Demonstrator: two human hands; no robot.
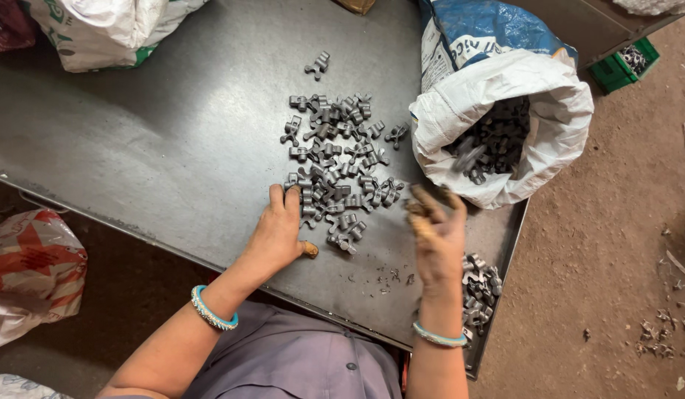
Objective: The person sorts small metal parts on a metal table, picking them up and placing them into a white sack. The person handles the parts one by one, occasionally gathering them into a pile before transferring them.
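We are sorting small grey metal parts (335, 162) spread in a loose heap at the middle of the dark counter (172, 148). Our left hand (279, 233) lies flat at the heap's near left edge, fingers (292, 198) spread and pressing on a few parts, gripping none. Our right hand (438, 236) is lifted just right of the heap, blurred, fingers loosely curled; we cannot tell whether they hold a part.

The step looks like picking pieces from the heap, with the open white sack (505, 125) of like parts just beyond the right hand. The next move seems to call for pinching a single part free of its neighbours.

The parts lie jumbled, long axes pointing every way. A smaller pile (479, 292) sits at the near right counter edge.
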